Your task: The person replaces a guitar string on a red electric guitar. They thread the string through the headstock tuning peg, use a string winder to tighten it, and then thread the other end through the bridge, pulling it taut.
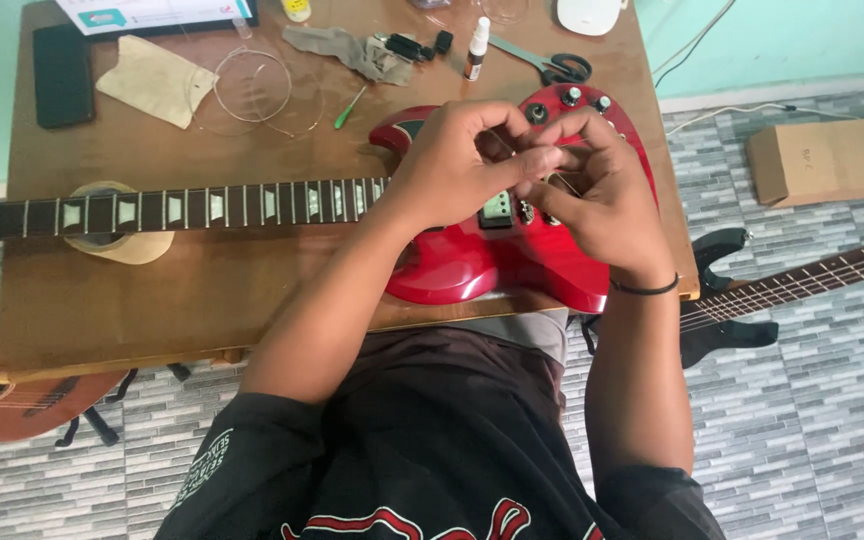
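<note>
I saw both hands bunched over the red electric guitar [492,265] at frame center. Left hand [457,165] and right hand [602,195] met fingertip to fingertip, pinching a thin guitar string [564,182] above the bridge area, probably held taut to keep it from springing. Guitar lay flat across the bench [152,290], neck [192,207] running to the left edge and resting on a tape roll [117,245], likely as a support. Further up: coiled wire string [252,88], green screwdriver [350,106], small bottle [476,48], scissors [552,62], black phone [62,75] upper left.
</note>
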